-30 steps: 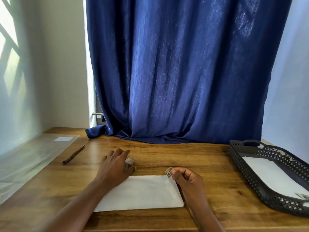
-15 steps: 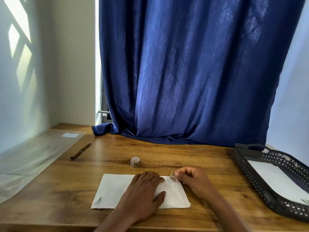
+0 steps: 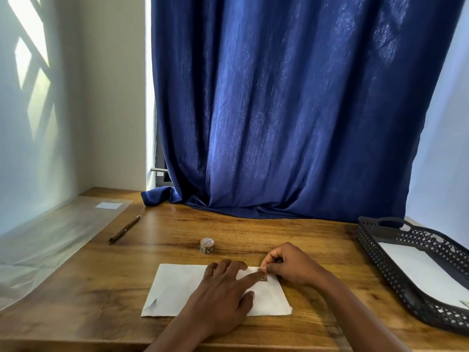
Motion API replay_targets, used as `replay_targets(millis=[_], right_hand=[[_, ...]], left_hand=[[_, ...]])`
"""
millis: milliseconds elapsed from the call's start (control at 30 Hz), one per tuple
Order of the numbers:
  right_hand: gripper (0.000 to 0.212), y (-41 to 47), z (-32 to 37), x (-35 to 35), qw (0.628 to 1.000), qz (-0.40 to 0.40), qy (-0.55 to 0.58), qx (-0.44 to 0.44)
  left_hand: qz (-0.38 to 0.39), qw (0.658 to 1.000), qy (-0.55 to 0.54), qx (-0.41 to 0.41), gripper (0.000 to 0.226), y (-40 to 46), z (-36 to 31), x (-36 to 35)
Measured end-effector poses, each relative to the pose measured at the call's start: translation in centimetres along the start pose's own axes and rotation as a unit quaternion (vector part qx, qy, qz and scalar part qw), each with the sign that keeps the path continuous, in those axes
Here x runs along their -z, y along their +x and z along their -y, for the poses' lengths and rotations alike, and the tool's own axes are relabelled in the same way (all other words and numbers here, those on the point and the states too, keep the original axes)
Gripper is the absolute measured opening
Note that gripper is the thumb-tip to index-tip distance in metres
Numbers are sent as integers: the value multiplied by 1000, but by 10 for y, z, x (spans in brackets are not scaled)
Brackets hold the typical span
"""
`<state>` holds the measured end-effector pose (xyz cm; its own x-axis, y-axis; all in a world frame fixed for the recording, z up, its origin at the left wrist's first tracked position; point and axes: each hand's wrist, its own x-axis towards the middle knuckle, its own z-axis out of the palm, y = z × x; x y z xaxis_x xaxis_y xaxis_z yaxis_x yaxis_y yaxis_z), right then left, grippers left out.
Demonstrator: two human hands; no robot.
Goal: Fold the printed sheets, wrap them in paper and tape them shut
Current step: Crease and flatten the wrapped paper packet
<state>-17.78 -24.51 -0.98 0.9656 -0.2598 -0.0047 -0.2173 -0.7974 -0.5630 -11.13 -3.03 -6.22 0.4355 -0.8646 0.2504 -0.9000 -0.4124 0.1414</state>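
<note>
— Since a second ago, left hand left the tape roll and now lies flat on the white packet, forefinger pressing a tape piece.
— Right hand?
— Pinching that piece's end, near the table's front edge.

My two forearms came into view from about six o'clock, both bare to the bottom edge of the picture, with no sleeve or cuff showing on either. My left grip had no ring, no watch and no band at the wrist. My right grip was just as plain, with nothing worn on the fingers or the wrist. No glove covered either one.
</note>
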Motion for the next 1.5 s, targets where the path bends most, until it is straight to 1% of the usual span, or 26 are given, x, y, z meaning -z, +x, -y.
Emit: replay_targets(millis=[233, 467, 633, 733, 1000, 1167, 1233, 1267, 1333, 1400, 1500], right_hand=[[8, 0, -3, -5, 1000, 0, 18, -5], [5, 0, -12, -14, 999, -28, 44, 3], [30, -2, -17, -23, 991, -77, 108, 8], [34, -1, -18, -26, 989, -90, 115, 4], [27, 6, -17, -31, 988, -148, 48, -18], [17, 7, -21, -36, 983, -174, 50, -9], [14, 5, -24, -36, 981, -178, 73, 3], [16, 4, -24, -35, 981, -173, 92, 8], [26, 1, -25, -34, 981, -157, 114, 13], [39, 0, -26, -36, 984, -147, 102, 13], [45, 3, -25, -37, 984, -158, 86, -1]], left_hand=[[11, 1000, 11, -1, 54, 1, 1, -2], [20, 1000, 10, 7, 53, 2, -1, 0], [21, 1000, 7, 11, 52, 0, -2, 0], [22, 1000, 6, 11, 52, 0, -2, 2], [26, 1000, 6, 11, 52, 0, -3, 1], [14, 1000, -5, 17, 50, -2, -3, 2], [10, 1000, -15, 20, 50, -3, -4, 3], [9, 1000, -17, 20, 49, -4, -5, 3], [8, 1000, -17, 21, 49, -4, -5, 3], [6, 1000, -15, 20, 49, -4, -6, 4], [6, 1000, -19, 20, 48, -4, -5, 4]])
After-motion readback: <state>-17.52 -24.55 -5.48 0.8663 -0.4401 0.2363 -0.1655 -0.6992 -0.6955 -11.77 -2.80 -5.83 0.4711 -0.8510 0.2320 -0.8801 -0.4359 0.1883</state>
